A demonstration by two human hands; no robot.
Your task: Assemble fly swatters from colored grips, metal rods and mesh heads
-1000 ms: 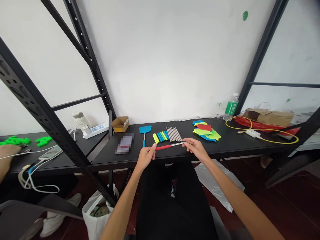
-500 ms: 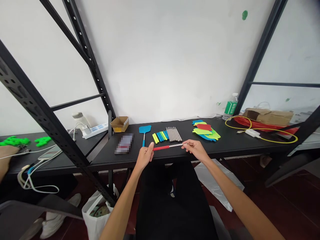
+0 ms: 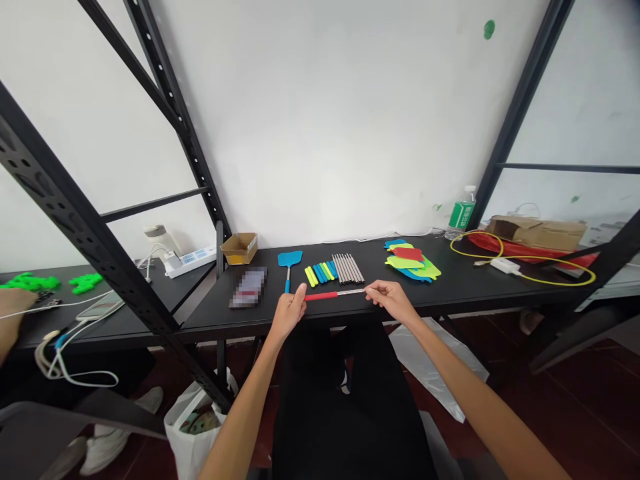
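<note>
Along the front edge of the black table (image 3: 470, 275), my left hand (image 3: 290, 312) is wrapped around a red handle (image 3: 323, 296), and my right hand (image 3: 387, 297) pinches the end of the silver rod (image 3: 351, 291) projecting from it. Farther from that edge lie a blue swatter (image 3: 291, 259), yellow and blue sleeves (image 3: 322, 272), metal rods (image 3: 348, 269) and, toward the right edge, piled flat heads (image 3: 414, 263).
</note>
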